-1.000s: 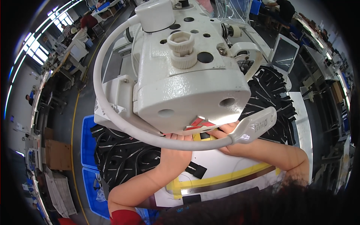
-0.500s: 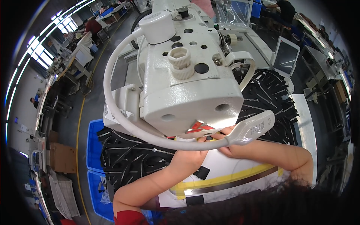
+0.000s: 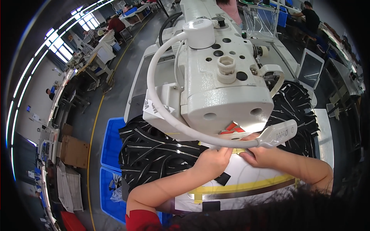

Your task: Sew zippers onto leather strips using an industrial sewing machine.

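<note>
Under the head of a white sewing machine (image 3: 227, 100), both my hands are close together on a white work plate (image 3: 246, 171). My left hand (image 3: 212, 162) has its fingers bent and pressed together at the tips; what they hold, if anything, is hidden. My right hand (image 3: 264, 156) is curled with its thumb toward the left hand, and its other fingers are partly covered by the white lamp (image 3: 277, 134) and its flexible neck. A small yellow patch (image 3: 239, 151) shows between my hands. Beside my left wrist lies a black square (image 3: 222, 178) on the plate.
Black zipper strips (image 3: 154, 144) heap up left of the machine, and another zipper pile (image 3: 295, 107) lies at its right. Blue bins (image 3: 111, 142) stand at the left. A tilted screen panel (image 3: 309, 69) rises at the back right. People sit at benches farther off.
The view has shifted, so machine and hands appear farther right. My hands have moved a little apart. The small black piece seen between my fingertips earlier no longer shows there.
</note>
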